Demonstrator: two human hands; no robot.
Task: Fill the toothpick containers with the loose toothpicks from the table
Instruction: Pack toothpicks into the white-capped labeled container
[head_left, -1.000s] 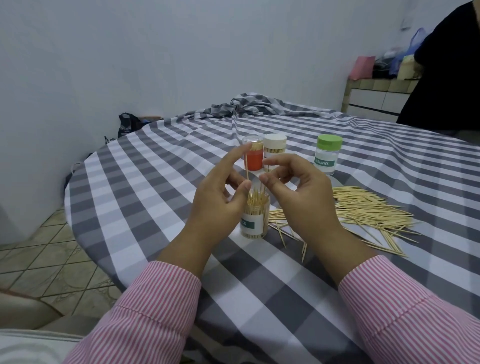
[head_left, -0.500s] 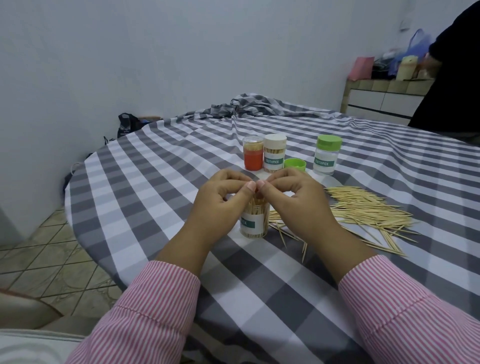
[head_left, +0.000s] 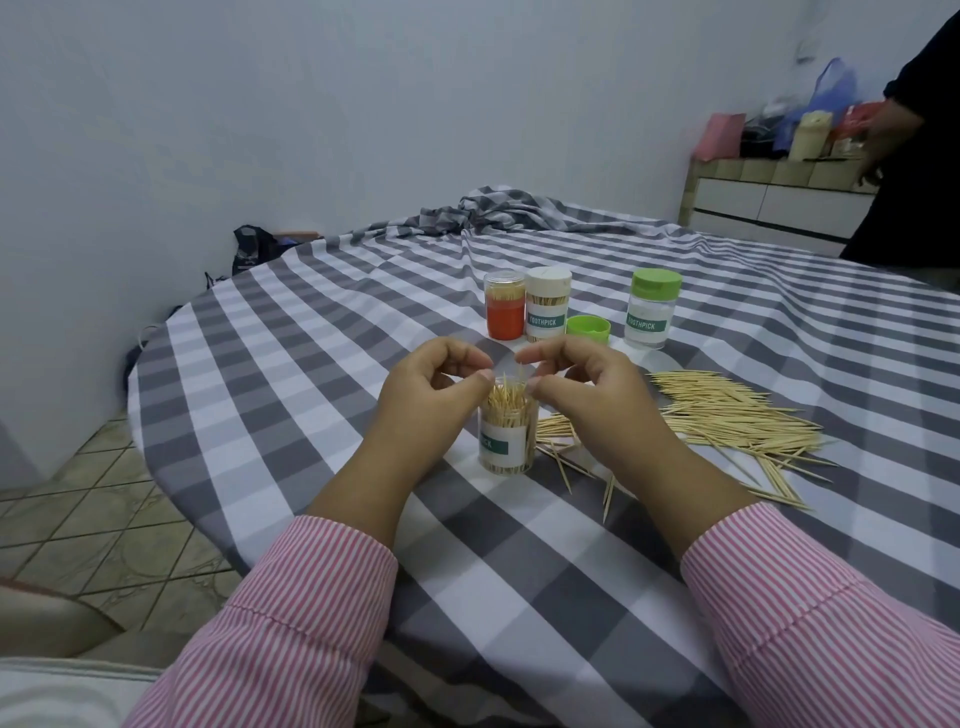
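- Counter (head_left: 291, 332): round, under a grey-and-white checked cloth; its left edge curves close to the wall, tiled floor (head_left: 78, 499) below; cloth bunched into folds at the far side; bare cloth lies open to the left of the hands and in front of the sleeves
- Open jar (head_left: 506, 434): clear, white label with a green band, upright near the counter's front centre between the two hands; packed with toothpicks standing on end, tips above the rim
- Left hand (head_left: 426, 410): beside the jar's left; fingers curled, thumb tip at the jar's mouth, touching the toothpick tips; whether anything is pinched cannot be told
- Right hand (head_left: 592, 405): beside the jar's right; fingers curled, forefinger and thumb arched over the jar's mouth; one toothpick stands between the two hands, its hold unclear
- Loose toothpicks (head_left: 727, 421): wide heap on the cloth right of the right hand; a few strays just right of the jar
- Red jar (head_left: 504, 306): clear lid on, toothpicks inside; behind the hands
- White-lid jar (head_left: 547, 304): touching the red jar's right side; toothpicks inside
- Green lid (head_left: 588, 329): lying alone, just right of the white-lid jar
- Green-lid jar (head_left: 653, 307): capped, apart to the right; contents unclear
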